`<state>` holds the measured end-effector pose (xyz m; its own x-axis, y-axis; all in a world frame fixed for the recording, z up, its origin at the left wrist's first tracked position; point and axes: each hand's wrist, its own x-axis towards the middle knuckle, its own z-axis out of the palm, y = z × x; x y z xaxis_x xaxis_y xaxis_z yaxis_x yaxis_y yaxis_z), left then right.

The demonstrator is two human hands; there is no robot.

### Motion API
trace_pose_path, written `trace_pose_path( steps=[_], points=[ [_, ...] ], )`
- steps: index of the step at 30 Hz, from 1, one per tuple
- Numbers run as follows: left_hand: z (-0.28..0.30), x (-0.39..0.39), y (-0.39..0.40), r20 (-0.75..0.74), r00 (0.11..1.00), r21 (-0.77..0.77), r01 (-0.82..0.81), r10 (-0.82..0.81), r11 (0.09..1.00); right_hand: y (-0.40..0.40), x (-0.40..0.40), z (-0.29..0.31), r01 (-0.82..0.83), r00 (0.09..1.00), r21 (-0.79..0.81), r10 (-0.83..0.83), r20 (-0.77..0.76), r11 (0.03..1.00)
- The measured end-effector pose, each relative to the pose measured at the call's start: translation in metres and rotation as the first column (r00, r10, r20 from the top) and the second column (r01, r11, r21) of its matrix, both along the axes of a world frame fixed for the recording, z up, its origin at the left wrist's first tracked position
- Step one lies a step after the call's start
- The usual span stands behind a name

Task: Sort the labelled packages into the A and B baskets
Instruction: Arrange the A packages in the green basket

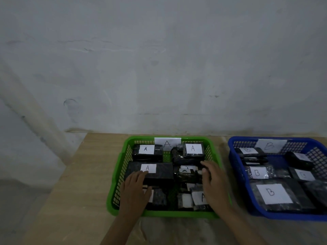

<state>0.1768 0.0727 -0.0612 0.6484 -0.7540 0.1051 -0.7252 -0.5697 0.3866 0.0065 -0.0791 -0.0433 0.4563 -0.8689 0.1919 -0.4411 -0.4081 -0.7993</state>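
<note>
Both baskets stand on the wooden table [74,183] against the far wall. The green basket [122,167] is at centre and carries a paper tag marked A on its far rim; the blue basket [233,156] is just to its right, tagged B, and is partly cut off by the frame edge.

Contents checked by label. In the green basket every legible label reads A, including the large flat package [159,171] at left centre and the two packages at the far side. A few labels near the front are tilted or covered and cannot be read. In the blue basket the legible labels read B; some at the far right are too blurred to confirm.

Both hands are inside the green basket. The left hand [135,190] lies flat, fingers spread, with its fingertips touching the near edge of the large flat package. The right hand [212,183] is loosely open over the smaller packages at right centre; neither hand pinches or lifts anything.

Judgement: no unsorted package is visible on the table, so sorting appears largely complete. The hands seem placed to settle or square the pile so the packages lie level within the rim.
</note>
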Motion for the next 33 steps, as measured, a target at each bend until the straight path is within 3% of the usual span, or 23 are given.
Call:
trace_pose_path(
  steps=[5,9,12,16,21,26,33],
  points=[
    [-0.001,-0.003,0.001,-0.080,0.997,-0.069,0.017,-0.022,0.997,0.001,-0.010,-0.005,0.099,0.993,-0.017,-0.098,0.070,0.995],
    [0.000,-0.002,0.001,-0.037,0.997,-0.031,0.060,-0.061,0.998,0.004,-0.014,0.000,0.151,0.982,-0.002,-0.150,0.116,0.988],
    [0.005,-0.006,-0.002,0.019,0.996,-0.023,0.088,-0.088,0.996,0.005,-0.021,-0.001,0.146,0.984,-0.024,-0.143,0.103,0.989],
    [0.009,-0.022,-0.015,-0.013,0.989,-0.040,0.149,-0.150,0.988,0.007,-0.026,-0.006,0.123,0.991,-0.041,-0.121,0.059,0.992],
    [0.021,-0.057,-0.044,-0.182,0.941,0.107,0.306,-0.284,0.946,0.009,-0.030,-0.012,0.108,0.994,-0.048,-0.107,0.024,0.993],
    [0.016,-0.080,-0.064,-0.295,0.912,0.250,0.361,-0.284,0.899,0.006,-0.032,-0.018,0.092,0.989,-0.018,-0.093,-0.112,0.996],
    [0.016,-0.087,-0.078,-0.534,0.818,0.216,0.374,-0.212,0.902,0.005,-0.036,-0.017,0.054,0.991,-0.020,-0.056,-0.123,0.998]
  ],
)
